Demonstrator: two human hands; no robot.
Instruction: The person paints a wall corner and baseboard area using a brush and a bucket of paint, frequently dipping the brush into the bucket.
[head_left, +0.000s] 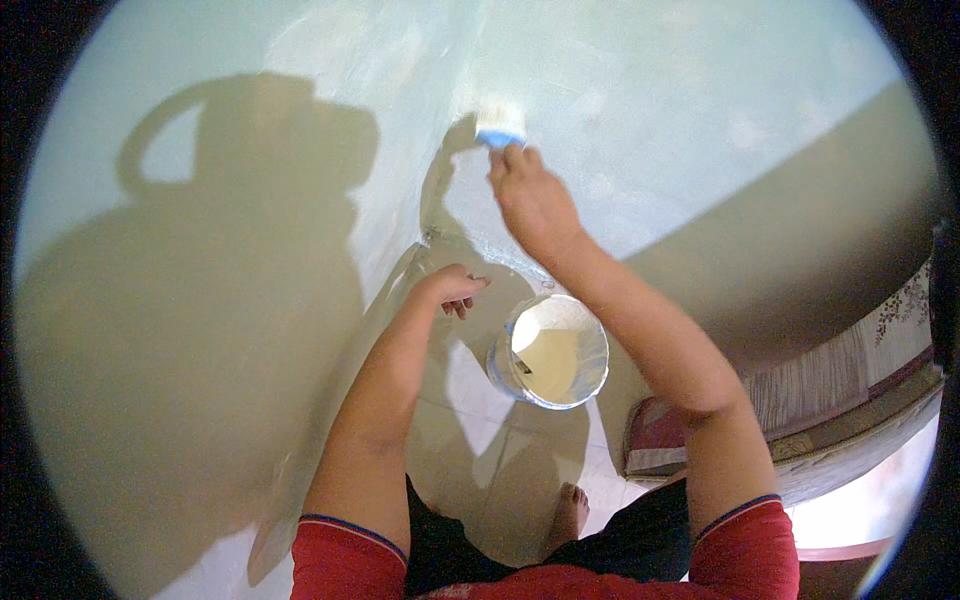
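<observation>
My right hand (529, 191) grips a wide flat paintbrush (500, 126) with a blue ferrule and pale bristles. Its bristles lie against the light green-blue wall (675, 90), just right of the inner corner. My fingers hide the handle. Lower down, my left hand (456, 289) hangs in the air with nothing in it, thumb apart from loosely curled fingers. Right of that hand, on the floor, stands a paint-smeared plastic bucket (604, 360) holding pale liquid (555, 360). A dark, thin object (523, 364) shows inside it, too small to name.
To the right, what looks like a mattress (825, 465) with patterned fabric juts in close to my right elbow. My bare foot (574, 510) rests on the tiled floor (480, 420) below the bucket. Large shadows of my head and arms fall across the left wall (405, 45).
</observation>
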